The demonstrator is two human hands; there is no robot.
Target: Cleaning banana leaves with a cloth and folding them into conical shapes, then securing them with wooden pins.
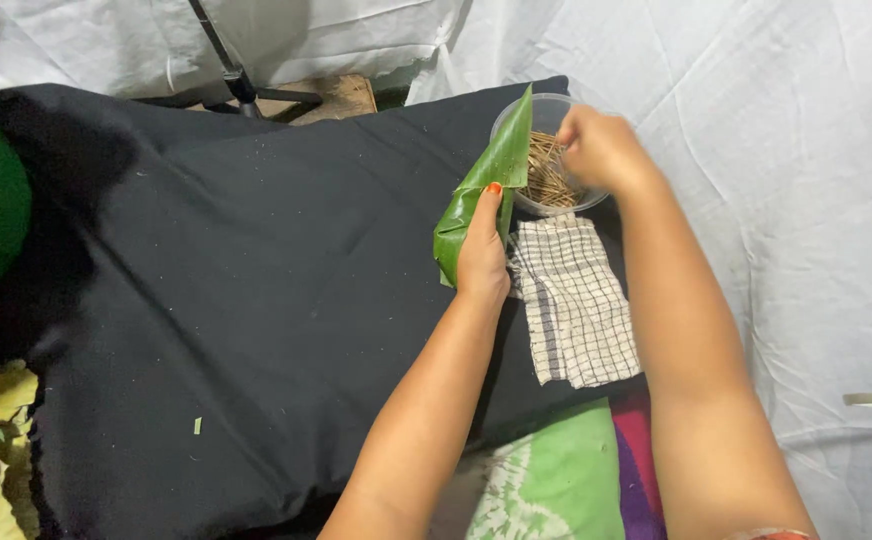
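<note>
Left hand (483, 255) grips a folded green leaf (484, 185) at upper centre of the frame, pinning it into a cone on the black cloth (236, 300). Folding looks done; fastening seems left. Right hand (601, 150) dips into the clear bowl (516, 115) of thin brown sticks (546, 180), fingers curled, grip unclear. Checked cloth (576, 305) just below. No labels visible.

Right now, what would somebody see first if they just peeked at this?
First, the bright green folded leaf, held up by the left hand over the black cloth. Next to it, the right hand reaches into a clear round bowl of thin brown sticks at the cloth's far edge. A checked white cloth lies just below the bowl, between the two arms.
</note>
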